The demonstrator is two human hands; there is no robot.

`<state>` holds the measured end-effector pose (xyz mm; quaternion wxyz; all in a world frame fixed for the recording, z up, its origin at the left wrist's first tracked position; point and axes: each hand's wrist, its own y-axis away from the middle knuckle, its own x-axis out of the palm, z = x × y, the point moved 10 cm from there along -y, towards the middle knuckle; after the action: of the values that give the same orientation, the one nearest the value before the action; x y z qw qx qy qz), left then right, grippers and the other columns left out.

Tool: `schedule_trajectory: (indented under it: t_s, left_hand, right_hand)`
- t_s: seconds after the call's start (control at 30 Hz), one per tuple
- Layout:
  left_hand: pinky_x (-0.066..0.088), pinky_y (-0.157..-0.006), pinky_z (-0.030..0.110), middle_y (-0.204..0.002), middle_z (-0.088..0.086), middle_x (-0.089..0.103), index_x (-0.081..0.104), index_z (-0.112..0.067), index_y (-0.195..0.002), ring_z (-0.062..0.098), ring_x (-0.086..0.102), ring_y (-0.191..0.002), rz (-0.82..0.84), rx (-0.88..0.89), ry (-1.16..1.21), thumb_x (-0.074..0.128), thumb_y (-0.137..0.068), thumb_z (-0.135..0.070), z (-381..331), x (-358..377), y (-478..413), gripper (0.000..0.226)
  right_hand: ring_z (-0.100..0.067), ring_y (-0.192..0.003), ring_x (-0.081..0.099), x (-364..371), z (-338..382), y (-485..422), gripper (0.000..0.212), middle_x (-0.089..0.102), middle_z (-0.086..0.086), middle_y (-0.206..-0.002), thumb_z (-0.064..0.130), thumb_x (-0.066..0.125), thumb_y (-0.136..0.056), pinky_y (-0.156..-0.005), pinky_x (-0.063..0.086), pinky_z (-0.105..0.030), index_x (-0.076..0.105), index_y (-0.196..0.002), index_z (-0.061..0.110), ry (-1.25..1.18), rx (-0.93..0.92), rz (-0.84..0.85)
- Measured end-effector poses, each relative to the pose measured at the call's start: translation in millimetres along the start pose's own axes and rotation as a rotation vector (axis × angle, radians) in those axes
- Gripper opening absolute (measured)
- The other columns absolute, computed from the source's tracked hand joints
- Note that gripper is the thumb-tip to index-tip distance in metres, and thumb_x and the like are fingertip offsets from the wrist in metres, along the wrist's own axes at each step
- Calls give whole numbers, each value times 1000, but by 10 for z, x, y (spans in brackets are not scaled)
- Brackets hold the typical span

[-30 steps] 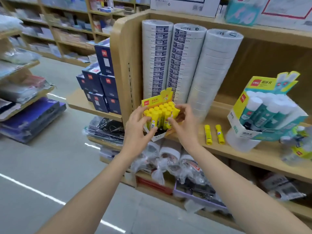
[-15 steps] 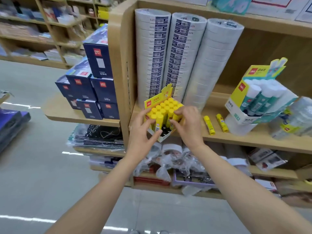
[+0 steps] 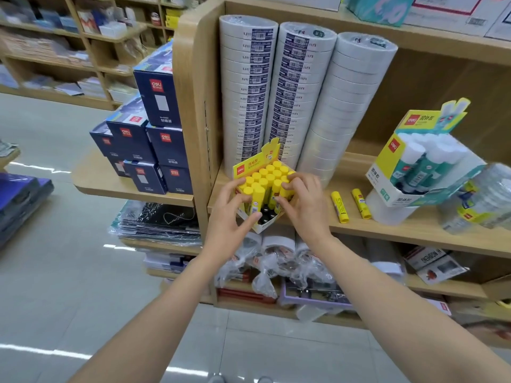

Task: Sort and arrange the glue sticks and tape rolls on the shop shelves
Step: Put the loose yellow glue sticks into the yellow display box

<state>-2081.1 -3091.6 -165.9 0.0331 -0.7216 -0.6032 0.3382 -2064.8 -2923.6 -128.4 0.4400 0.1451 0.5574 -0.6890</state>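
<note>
As left hand [image 3: 227,218], right hand [image 3: 305,207] hold box [image 3: 250,166], two glue sticks [image 3: 339,207] [image 3: 361,203] loose.

A yellow box [image 3: 264,165] of glue sticks sits askew at the front edge of the shelf [image 3: 414,230], gripped between the left fingers [image 3: 233,187] and right fingers [image 3: 294,180]. Its sticks [image 3: 269,175] stand upright in rows, yellow caps up; by the thumbs a few dark ends sit lower in the box. Just right of the right fingers two loose sticks [image 3: 339,203] lie flat, side by side and apart. Directly behind the fingers stand three tall stacks of white tape rolls [image 3: 297,92], the right stack leaning left. Well right of the fingers a green box [image 3: 387,175] of white-capped sticks is tilted on a white roll [image 3: 390,212]
</note>
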Motion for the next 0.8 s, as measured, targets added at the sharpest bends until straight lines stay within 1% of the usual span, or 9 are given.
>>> schedule_trajectory:
  t_s: [0.07,0.17,0.27,0.4,0.53,0.57,0.63,0.73,0.8]
  left_hand:
    - [39,-106,36,-146,-6,38,61,-14,-102,9,39,-131,1,-1,-1,68,-90,-29,10,-4,-25,21]
    - [37,-108,37,-146,-5,37,58,-13,-102,12,38,-135,15,-5,-8,66,-92,-27,57,-19,-88,19]
    - [34,-110,36,-148,-2,36,55,-11,-101,10,33,-138,37,5,-12,63,-92,-27,91,-39,-153,20]
    - [28,-112,26,-147,-4,36,56,-10,-100,3,29,-140,41,12,-3,63,-91,-25,99,-33,-184,19]
    - [27,-107,15,-147,-4,37,56,-12,-99,-1,30,-137,47,-20,-3,68,-91,-18,88,-39,-188,15]
    - [28,-106,15,-147,-4,37,56,-12,-99,0,31,-136,50,-28,-11,68,-90,-18,83,-45,-189,16]
    - [29,-107,22,-148,-3,38,57,-13,-99,4,32,-137,50,-32,-28,68,-90,-23,68,-57,-183,18]
    - [21,-116,35,-149,-2,38,63,-14,-99,16,21,-146,19,-1,-87,63,-87,-43,3,-59,-181,32]
    - [17,-116,38,-149,1,39,66,-16,-98,22,17,-147,-9,17,-142,58,-85,-51,-63,-38,-194,39]
  right_hand:
    - [-27,-97,52,-6,5,-12,28,60,-10,-103,18,80,-77,-75,44,-34,58,-88,6,-20,8,2]
    - [-25,-99,52,-9,8,-24,25,60,-9,-105,19,79,-80,-78,45,-33,61,-92,6,-66,-20,32]
    - [-25,-102,54,2,24,-13,23,61,-9,-109,19,76,-82,-81,47,-37,66,-100,9,-93,-69,49]
    - [-27,-104,54,18,10,6,20,61,-10,-110,18,75,-83,-81,47,-41,68,-99,9,-104,-59,28]
    - [-24,-108,50,71,-22,15,21,60,-9,-113,18,77,-81,-85,46,-42,68,-99,10,-140,-9,68]
    - [-24,-108,50,75,-39,6,22,59,-8,-113,19,77,-81,-85,46,-43,69,-100,12,-151,4,86]
    - [-22,-112,49,52,-54,-15,27,58,-5,-118,29,75,-83,-89,44,-45,69,-106,16,-138,16,123]
    - [-14,-125,43,-76,25,-84,45,53,5,-134,50,61,-87,-102,31,-34,61,-126,25,-180,18,118]
    - [-8,-122,46,-100,201,-137,46,55,15,-129,50,61,-88,-99,27,-31,60,-127,28,-269,-24,139]
